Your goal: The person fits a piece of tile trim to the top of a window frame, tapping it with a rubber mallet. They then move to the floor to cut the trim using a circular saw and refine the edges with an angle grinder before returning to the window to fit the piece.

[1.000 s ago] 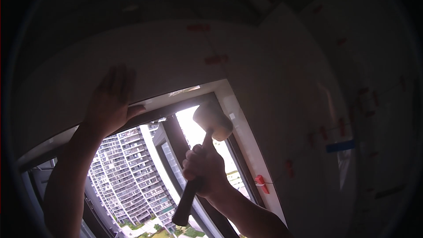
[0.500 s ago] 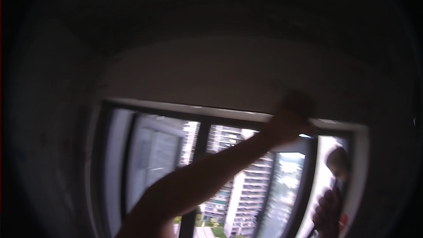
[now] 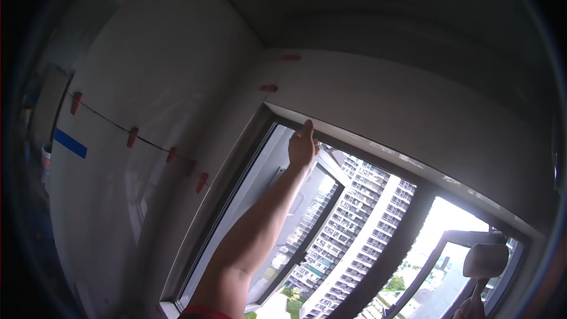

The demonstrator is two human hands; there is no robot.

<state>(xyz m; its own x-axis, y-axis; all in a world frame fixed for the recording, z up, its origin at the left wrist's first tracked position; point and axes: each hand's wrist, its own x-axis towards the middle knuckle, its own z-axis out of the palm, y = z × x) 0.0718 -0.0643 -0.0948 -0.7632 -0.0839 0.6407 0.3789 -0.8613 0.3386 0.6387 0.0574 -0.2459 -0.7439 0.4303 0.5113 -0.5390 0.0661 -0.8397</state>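
Observation:
My left hand (image 3: 302, 149) is raised to the top of the window opening, thumb pointing up near the lower edge of the wall panel (image 3: 378, 112). Its other fingers look curled in, and I see nothing in them. At the lower right, my right hand (image 3: 471, 308) grips the handle of a mallet (image 3: 485, 261) with a pale, blocky head, held upright in front of the window. Only part of that hand shows at the picture's lower edge.
Red tile-levelling wedges (image 3: 132, 137) run along a joint in the left wall (image 3: 112, 201), with another wedge (image 3: 269, 88) by the window's upper corner. Blue tape (image 3: 70, 143) sticks to that wall. A dark window frame (image 3: 407, 218) holds an outward-open sash (image 3: 319, 218); tall buildings stand outside.
The view has swung left and tilted, bringing in the left wall. My left hand has shifted from the frame's right part to near its upper left corner. The mallet stays in my right hand.

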